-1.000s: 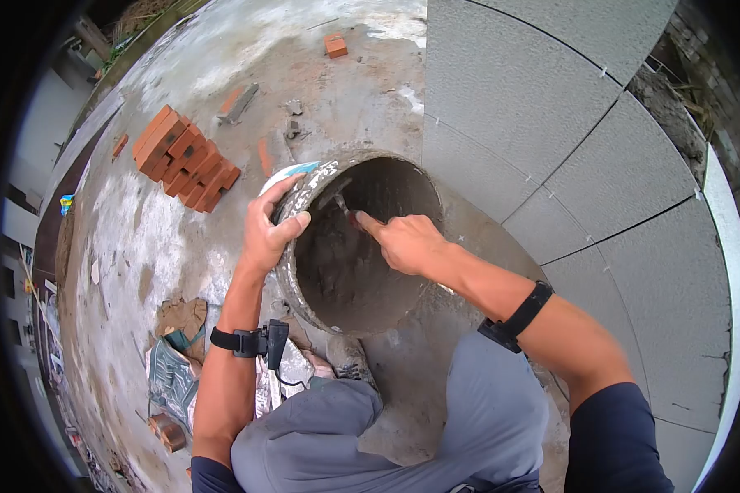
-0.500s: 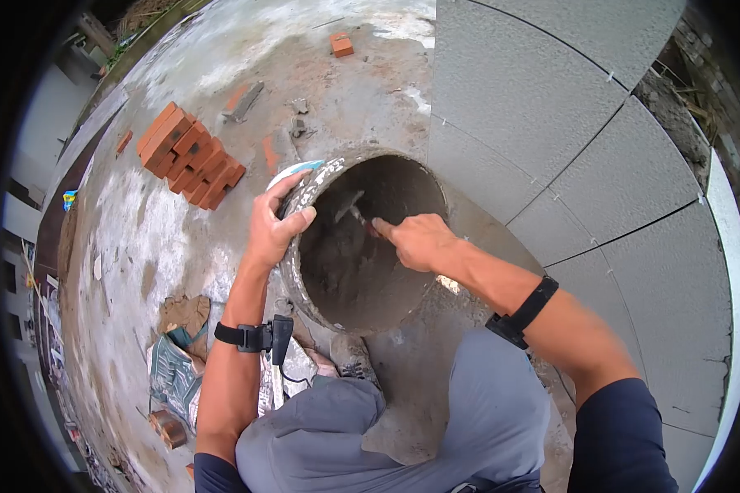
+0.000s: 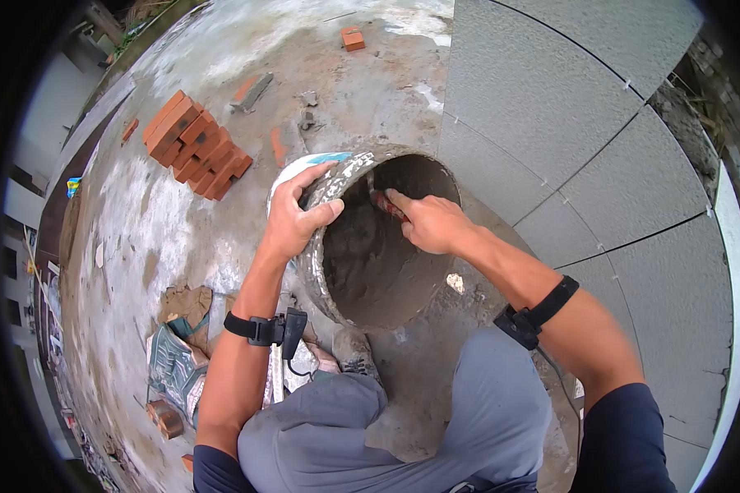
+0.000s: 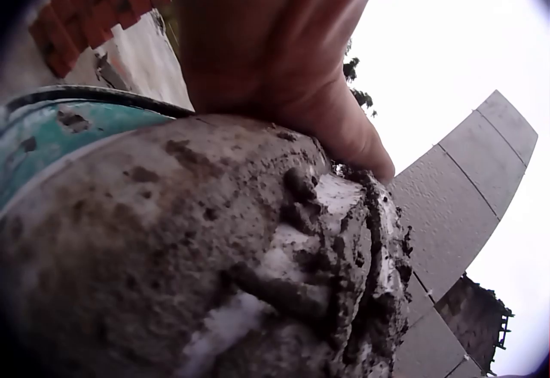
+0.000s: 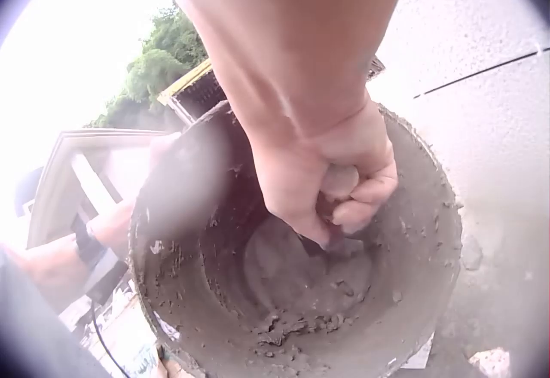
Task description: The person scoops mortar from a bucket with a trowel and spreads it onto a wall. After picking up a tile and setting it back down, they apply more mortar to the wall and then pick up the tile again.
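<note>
Bucket (image 3: 314, 275) on near side of brick stack (image 3: 197, 148), to that stack's right. Left hand (image 3: 289, 218): grip clamped on bucket's left rim, thumb over the lip. Right hand (image 3: 432, 223): grip wrapped round red-handled tool (image 3: 388, 205), inside bucket; tool's far end unclear. Grey mix (image 5: 296, 335) inside bucket. Grey slabs (image 3: 543, 90) right of bucket; lone brick (image 3: 353, 39) well beyond bucket.

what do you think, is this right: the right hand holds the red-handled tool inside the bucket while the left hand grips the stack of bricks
No, the left hand grips the bucket's rim, not the stack of bricks; the head view shows it. The rest stands.
</note>
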A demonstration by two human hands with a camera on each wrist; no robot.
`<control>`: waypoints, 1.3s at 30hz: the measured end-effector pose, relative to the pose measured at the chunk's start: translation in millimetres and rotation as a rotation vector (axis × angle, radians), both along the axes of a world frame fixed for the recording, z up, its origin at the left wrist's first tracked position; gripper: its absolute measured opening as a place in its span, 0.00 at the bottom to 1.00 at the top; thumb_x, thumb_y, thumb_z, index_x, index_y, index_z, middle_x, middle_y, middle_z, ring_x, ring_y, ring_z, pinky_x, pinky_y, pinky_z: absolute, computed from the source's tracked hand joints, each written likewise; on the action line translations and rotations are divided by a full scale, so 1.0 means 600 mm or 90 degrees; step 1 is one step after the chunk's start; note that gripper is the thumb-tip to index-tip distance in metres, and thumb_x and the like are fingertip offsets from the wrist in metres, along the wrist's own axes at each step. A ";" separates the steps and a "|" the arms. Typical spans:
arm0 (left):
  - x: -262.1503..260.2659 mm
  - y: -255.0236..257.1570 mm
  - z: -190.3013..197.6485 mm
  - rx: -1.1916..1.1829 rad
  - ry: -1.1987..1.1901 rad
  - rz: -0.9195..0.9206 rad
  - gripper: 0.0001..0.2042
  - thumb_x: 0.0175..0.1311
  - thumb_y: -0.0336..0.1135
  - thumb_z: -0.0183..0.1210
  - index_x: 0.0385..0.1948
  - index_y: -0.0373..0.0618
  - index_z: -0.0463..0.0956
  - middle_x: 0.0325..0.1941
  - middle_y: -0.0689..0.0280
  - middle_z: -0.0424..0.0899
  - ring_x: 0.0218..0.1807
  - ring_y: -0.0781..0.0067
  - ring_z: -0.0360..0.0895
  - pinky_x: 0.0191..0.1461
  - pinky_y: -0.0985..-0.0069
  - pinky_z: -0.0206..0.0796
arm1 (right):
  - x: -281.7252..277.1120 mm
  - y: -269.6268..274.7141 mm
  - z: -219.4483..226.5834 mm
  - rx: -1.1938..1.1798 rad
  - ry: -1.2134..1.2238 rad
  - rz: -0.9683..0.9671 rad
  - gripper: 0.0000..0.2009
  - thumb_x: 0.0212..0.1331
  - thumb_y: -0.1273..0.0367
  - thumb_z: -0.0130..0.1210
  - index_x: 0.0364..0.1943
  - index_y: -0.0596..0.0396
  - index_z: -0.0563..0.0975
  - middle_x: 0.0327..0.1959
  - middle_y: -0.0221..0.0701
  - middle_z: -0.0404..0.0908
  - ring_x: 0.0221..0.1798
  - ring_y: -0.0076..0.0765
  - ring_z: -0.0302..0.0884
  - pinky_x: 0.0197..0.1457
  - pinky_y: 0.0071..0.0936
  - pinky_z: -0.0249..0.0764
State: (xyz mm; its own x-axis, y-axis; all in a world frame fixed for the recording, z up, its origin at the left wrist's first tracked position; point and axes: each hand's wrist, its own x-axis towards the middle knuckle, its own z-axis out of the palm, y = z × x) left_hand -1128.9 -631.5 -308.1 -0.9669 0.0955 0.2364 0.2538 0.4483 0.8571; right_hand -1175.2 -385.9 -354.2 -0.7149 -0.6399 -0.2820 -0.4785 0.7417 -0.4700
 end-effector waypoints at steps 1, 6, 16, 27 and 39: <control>0.004 0.002 0.001 -0.001 -0.001 0.001 0.31 0.43 0.44 0.63 0.52 0.34 0.77 0.50 0.57 0.80 0.54 0.63 0.75 0.63 0.70 0.61 | -0.004 -0.006 0.004 -0.030 0.007 -0.039 0.31 0.54 0.70 0.47 0.68 0.49 0.64 0.43 0.47 0.83 0.50 0.56 0.80 0.52 0.48 0.76; 0.001 0.000 -0.002 -0.009 0.001 0.023 0.30 0.45 0.42 0.64 0.52 0.33 0.77 0.50 0.56 0.81 0.54 0.64 0.75 0.62 0.70 0.62 | -0.005 0.004 -0.105 0.019 -0.002 -0.083 0.34 0.57 0.67 0.49 0.72 0.49 0.59 0.44 0.47 0.83 0.49 0.56 0.79 0.56 0.45 0.73; -0.002 0.006 -0.009 -0.036 0.003 -0.009 0.28 0.46 0.35 0.65 0.53 0.34 0.76 0.48 0.59 0.82 0.51 0.69 0.76 0.61 0.73 0.63 | -0.039 -0.002 -0.055 0.150 -0.439 -0.140 0.27 0.56 0.70 0.51 0.64 0.53 0.70 0.41 0.41 0.83 0.31 0.37 0.84 0.31 0.35 0.78; 0.005 0.000 -0.009 -0.023 -0.004 -0.005 0.32 0.42 0.43 0.66 0.52 0.32 0.77 0.46 0.56 0.83 0.49 0.67 0.77 0.58 0.71 0.65 | -0.015 -0.030 -0.092 0.285 0.113 0.167 0.15 0.57 0.75 0.55 0.49 0.55 0.79 0.45 0.37 0.85 0.49 0.44 0.84 0.50 0.36 0.81; 0.010 -0.020 -0.023 0.018 -0.029 0.016 0.34 0.41 0.44 0.66 0.53 0.32 0.76 0.47 0.58 0.82 0.49 0.67 0.76 0.59 0.72 0.65 | 0.031 -0.031 -0.170 0.076 0.019 0.164 0.21 0.51 0.72 0.56 0.50 0.68 0.74 0.36 0.48 0.84 0.43 0.55 0.82 0.44 0.45 0.78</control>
State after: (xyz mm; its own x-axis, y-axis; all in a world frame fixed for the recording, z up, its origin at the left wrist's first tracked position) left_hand -1122.9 -643.6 -321.8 -0.9786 0.0655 0.1951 0.2042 0.4288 0.8800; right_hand -1156.6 -404.7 -456.4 -0.5418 -0.7650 -0.3481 -0.6706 0.6431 -0.3697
